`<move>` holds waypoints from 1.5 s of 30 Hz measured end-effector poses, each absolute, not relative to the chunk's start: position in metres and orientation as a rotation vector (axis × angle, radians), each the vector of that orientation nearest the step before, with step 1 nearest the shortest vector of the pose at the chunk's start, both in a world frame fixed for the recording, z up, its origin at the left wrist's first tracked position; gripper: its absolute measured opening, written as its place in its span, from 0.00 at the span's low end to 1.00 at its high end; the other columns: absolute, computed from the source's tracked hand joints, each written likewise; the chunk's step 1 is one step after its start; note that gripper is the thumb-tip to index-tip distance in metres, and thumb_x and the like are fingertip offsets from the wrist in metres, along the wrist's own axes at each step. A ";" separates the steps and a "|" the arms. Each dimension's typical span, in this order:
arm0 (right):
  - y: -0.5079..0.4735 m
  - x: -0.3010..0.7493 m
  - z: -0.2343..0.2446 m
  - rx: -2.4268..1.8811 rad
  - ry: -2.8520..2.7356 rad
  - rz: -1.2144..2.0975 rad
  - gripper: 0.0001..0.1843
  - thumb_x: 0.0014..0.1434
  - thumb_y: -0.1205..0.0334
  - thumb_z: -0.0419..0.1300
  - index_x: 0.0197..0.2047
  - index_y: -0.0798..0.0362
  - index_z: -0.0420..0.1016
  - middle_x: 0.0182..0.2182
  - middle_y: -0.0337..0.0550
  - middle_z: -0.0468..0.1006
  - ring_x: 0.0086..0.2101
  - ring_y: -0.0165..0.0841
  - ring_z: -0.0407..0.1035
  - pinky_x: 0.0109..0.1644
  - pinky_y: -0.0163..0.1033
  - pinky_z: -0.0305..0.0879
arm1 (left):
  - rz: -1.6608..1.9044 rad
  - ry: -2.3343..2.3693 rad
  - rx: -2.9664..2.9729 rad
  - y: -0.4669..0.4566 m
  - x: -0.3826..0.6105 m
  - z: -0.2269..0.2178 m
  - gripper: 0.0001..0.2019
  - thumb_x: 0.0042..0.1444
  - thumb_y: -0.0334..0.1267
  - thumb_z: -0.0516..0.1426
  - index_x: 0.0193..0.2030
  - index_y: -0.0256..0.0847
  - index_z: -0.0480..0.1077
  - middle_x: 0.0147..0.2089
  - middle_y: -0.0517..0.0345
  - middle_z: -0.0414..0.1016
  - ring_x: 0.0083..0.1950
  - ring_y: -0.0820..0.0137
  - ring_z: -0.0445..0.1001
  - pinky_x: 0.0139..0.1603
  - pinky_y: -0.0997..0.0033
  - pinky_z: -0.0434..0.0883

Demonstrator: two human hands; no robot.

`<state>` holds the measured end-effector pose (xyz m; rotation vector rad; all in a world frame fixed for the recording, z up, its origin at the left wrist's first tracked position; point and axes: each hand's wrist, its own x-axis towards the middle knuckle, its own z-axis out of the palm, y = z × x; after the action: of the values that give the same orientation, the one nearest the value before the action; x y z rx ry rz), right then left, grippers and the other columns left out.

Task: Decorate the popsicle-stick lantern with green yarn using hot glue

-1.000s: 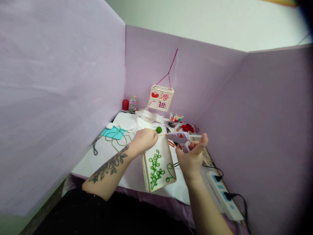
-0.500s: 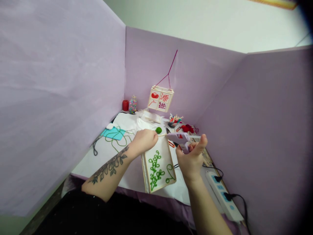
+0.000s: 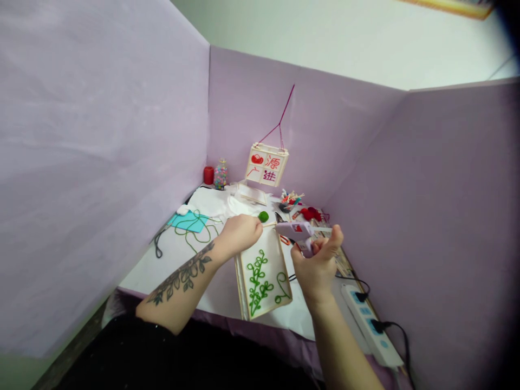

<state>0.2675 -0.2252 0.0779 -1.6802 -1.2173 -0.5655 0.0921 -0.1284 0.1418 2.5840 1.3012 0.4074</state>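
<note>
My right hand grips a pale purple glue gun, with a glue stick poking out of its back. The nozzle points left, at the end of a thin wooden stick. My left hand is closed, and that stick appears to come out of its fist; the fingers are mostly turned from view. A green ball shows just beyond the fist. Below both hands lies a shallow white box with wooden edges, carrying a green cord vine and a green curl.
A framed sign hangs by a purple cord at the back wall. Loose green cord lies over blue sheets at left. A red spool and bead jar stand behind. A power strip with plugs is at right.
The glue gun has shifted slightly left and down with my right hand, its nozzle now at the stick's end. My left hand has stayed in place.
</note>
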 end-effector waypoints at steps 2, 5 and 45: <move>-0.226 0.267 0.078 -1.671 -1.215 -0.559 0.50 0.52 0.60 0.60 0.72 0.53 0.38 0.29 0.33 0.64 0.24 0.32 0.64 0.28 0.36 0.61 | 0.413 1.302 2.589 -0.129 0.092 0.141 0.19 0.61 0.38 0.45 0.35 0.40 0.78 0.36 0.48 0.81 0.39 0.60 0.78 0.38 0.65 0.69; -0.227 0.266 0.078 -1.658 -1.216 -0.547 0.49 0.52 0.60 0.60 0.71 0.53 0.39 0.29 0.34 0.65 0.25 0.32 0.64 0.29 0.37 0.61 | 0.420 1.297 2.597 -0.128 0.092 0.140 0.19 0.62 0.38 0.45 0.35 0.40 0.78 0.37 0.48 0.81 0.39 0.60 0.78 0.38 0.65 0.69; -0.243 0.265 0.074 -1.682 -1.244 -0.374 0.51 0.52 0.60 0.60 0.73 0.51 0.37 0.28 0.31 0.65 0.22 0.30 0.63 0.28 0.35 0.61 | 0.405 1.291 2.574 -0.123 0.091 0.137 0.19 0.61 0.38 0.45 0.35 0.39 0.78 0.37 0.47 0.80 0.39 0.60 0.77 0.40 0.65 0.69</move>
<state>0.2647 -0.2427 0.0736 -1.6818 -1.2444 -0.3742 0.0905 -0.1226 0.1369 2.5743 1.2913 0.4047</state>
